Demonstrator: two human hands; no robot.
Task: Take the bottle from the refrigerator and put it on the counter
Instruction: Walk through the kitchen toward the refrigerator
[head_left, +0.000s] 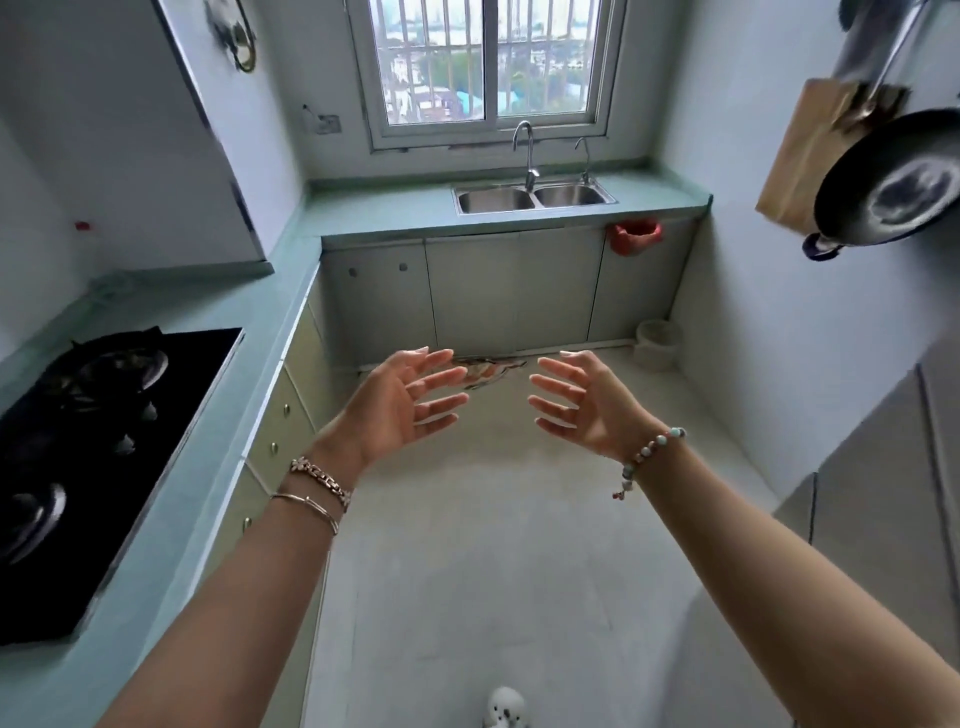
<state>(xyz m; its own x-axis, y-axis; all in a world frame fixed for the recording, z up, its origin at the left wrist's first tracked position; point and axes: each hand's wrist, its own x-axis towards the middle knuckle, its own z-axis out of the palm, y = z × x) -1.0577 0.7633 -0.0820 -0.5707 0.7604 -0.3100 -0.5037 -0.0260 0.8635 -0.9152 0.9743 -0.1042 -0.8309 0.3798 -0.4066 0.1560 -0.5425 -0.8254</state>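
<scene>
My left hand (400, 402) and my right hand (576, 400) are both stretched out in front of me over the kitchen floor, palms facing each other, fingers spread, holding nothing. No bottle shows in the head view. The pale green counter (384, 213) runs along the left wall and across the far wall under the window. A grey panelled surface (883, 493) at the right edge may be the refrigerator; I cannot tell for sure.
A black gas hob (98, 452) is set in the left counter. A double steel sink (535, 200) with a tap lies under the window. A black pan (893, 182) and wooden board (810, 150) hang on the right wall. A small bin (657, 343) stands in the far right corner.
</scene>
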